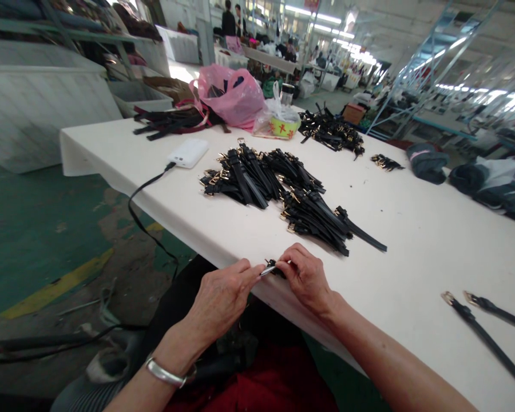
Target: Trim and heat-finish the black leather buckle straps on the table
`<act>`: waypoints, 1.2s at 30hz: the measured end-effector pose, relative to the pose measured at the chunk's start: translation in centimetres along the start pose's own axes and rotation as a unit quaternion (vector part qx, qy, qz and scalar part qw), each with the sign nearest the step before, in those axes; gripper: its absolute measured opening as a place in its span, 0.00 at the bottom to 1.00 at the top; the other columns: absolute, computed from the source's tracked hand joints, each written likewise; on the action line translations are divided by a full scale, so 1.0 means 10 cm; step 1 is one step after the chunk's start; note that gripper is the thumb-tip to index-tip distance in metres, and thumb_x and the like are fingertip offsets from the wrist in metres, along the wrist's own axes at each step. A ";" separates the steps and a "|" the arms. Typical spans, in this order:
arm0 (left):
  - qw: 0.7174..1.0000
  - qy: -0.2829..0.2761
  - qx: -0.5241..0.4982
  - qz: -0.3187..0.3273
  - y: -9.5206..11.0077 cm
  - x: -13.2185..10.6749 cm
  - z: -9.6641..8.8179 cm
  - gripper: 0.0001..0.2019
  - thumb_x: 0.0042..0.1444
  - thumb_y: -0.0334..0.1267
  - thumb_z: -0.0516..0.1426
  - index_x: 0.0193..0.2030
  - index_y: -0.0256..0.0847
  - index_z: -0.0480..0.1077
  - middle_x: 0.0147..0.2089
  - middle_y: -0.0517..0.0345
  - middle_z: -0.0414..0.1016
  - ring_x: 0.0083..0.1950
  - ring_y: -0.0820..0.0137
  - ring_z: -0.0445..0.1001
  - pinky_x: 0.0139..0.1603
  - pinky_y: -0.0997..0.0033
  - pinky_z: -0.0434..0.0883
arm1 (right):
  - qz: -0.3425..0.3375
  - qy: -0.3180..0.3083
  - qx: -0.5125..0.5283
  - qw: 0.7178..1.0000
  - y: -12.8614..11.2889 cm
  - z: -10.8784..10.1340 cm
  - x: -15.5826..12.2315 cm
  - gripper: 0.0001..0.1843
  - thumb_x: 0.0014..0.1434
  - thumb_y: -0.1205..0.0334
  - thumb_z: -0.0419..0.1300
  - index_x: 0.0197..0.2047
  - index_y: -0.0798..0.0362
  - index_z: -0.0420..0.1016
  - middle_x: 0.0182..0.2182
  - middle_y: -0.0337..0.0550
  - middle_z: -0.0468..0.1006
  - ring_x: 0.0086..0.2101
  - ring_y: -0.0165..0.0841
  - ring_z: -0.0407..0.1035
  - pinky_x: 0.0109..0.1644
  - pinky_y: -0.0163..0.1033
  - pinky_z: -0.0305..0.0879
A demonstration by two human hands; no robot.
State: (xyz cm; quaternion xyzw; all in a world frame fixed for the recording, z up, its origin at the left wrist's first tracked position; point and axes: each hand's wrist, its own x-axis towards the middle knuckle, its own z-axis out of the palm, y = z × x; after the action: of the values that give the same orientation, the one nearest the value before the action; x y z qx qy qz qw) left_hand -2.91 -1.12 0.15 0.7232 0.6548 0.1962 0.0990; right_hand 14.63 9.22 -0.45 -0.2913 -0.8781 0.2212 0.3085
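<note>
At the table's near edge, both of my hands are closed around a small piece of work. My left hand [225,294] pinches the near end of a thin, shiny silver piece [268,270]; its exact kind does not show. My right hand [305,277] grips a short black buckle strap [278,271] just beside it, and the fingers cover much of the strap. The silver piece lies against the strap. Beyond my hands are piles of black straps with gold buckles [249,174], the nearest one [315,220] a little past my right hand.
A white power bank [190,153] with a black cable [133,206] lies on the left of the white table [412,240]. Farther back are a pink plastic bag [232,94], a yellow-green container [284,127] and more straps [332,130]. Two loose straps [489,337] lie right.
</note>
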 end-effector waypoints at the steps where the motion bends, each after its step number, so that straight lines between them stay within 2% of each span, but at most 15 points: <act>1: 1.000 0.012 -0.007 -0.010 0.00 -0.02 0.01 0.17 0.66 0.38 0.43 0.52 0.46 0.70 0.36 0.58 0.73 0.34 0.72 0.73 0.37 0.76 0.68 | 0.010 0.003 0.012 1.000 0.00 -0.01 0.00 0.12 0.63 0.59 0.54 0.30 0.52 0.71 0.27 0.40 0.70 0.28 0.28 0.65 0.32 0.32 0.61; 5: 0.997 0.044 -0.035 -0.043 0.04 -0.09 0.01 0.16 0.66 0.40 0.45 0.52 0.46 0.69 0.38 0.59 0.73 0.36 0.72 0.74 0.38 0.75 0.68 | 0.052 0.008 0.048 0.997 -0.01 -0.02 -0.04 0.12 0.62 0.59 0.55 0.29 0.53 0.72 0.27 0.39 0.71 0.27 0.28 0.65 0.31 0.32 0.60; 10: 1.000 0.020 0.008 -0.009 0.16 -0.12 -0.05 0.16 0.66 0.40 0.45 0.56 0.48 0.66 0.38 0.59 0.72 0.36 0.71 0.74 0.37 0.73 0.68 | 0.069 0.011 0.053 0.996 -0.01 0.00 -0.05 0.11 0.61 0.61 0.56 0.27 0.53 0.71 0.25 0.38 0.71 0.28 0.28 0.65 0.33 0.33 0.60; 15: 0.997 0.016 0.069 0.008 0.23 -0.06 0.00 0.16 0.66 0.39 0.45 0.57 0.47 0.65 0.39 0.57 0.73 0.37 0.70 0.74 0.35 0.74 0.68 | 0.106 0.012 0.094 0.990 0.01 0.01 -0.03 0.11 0.60 0.61 0.56 0.26 0.53 0.70 0.24 0.37 0.72 0.27 0.28 0.65 0.31 0.32 0.60; 21: 0.997 0.005 0.080 -0.017 0.25 -0.05 0.03 0.16 0.66 0.39 0.44 0.57 0.46 0.65 0.38 0.58 0.73 0.36 0.70 0.75 0.34 0.73 0.68 | 0.124 0.002 0.127 0.984 0.01 0.01 -0.04 0.12 0.60 0.59 0.55 0.26 0.53 0.70 0.23 0.36 0.71 0.25 0.27 0.63 0.30 0.32 0.59; 26: 0.997 -0.011 0.075 -0.006 0.27 -0.05 0.04 0.17 0.66 0.39 0.43 0.58 0.46 0.64 0.39 0.57 0.73 0.37 0.68 0.75 0.35 0.72 0.68 | 0.129 -0.007 0.140 0.982 0.00 0.00 -0.04 0.12 0.60 0.59 0.55 0.26 0.53 0.69 0.23 0.36 0.71 0.25 0.27 0.64 0.31 0.32 0.59; 32: 0.993 -0.020 0.096 -0.059 0.38 -0.04 0.06 0.18 0.67 0.39 0.42 0.58 0.49 0.64 0.39 0.58 0.73 0.32 0.69 0.75 0.28 0.73 0.66 | 0.119 -0.001 0.136 0.984 0.00 0.01 -0.03 0.13 0.60 0.59 0.55 0.25 0.53 0.69 0.23 0.36 0.70 0.25 0.27 0.63 0.31 0.32 0.58; 36: 0.993 -0.017 0.092 -0.071 0.41 -0.04 0.08 0.17 0.66 0.39 0.42 0.58 0.48 0.64 0.39 0.58 0.73 0.31 0.68 0.76 0.27 0.72 0.66 | 0.116 0.002 0.135 0.984 -0.01 -0.01 -0.02 0.13 0.59 0.59 0.55 0.25 0.53 0.69 0.22 0.36 0.69 0.25 0.27 0.62 0.30 0.32 0.57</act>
State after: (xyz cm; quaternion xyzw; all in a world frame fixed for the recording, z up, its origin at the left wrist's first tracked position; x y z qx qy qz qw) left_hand 1.13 -1.95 0.95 0.6843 0.7178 0.1152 0.0573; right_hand 14.81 9.00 -0.43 -0.3476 -0.7996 0.3715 0.3190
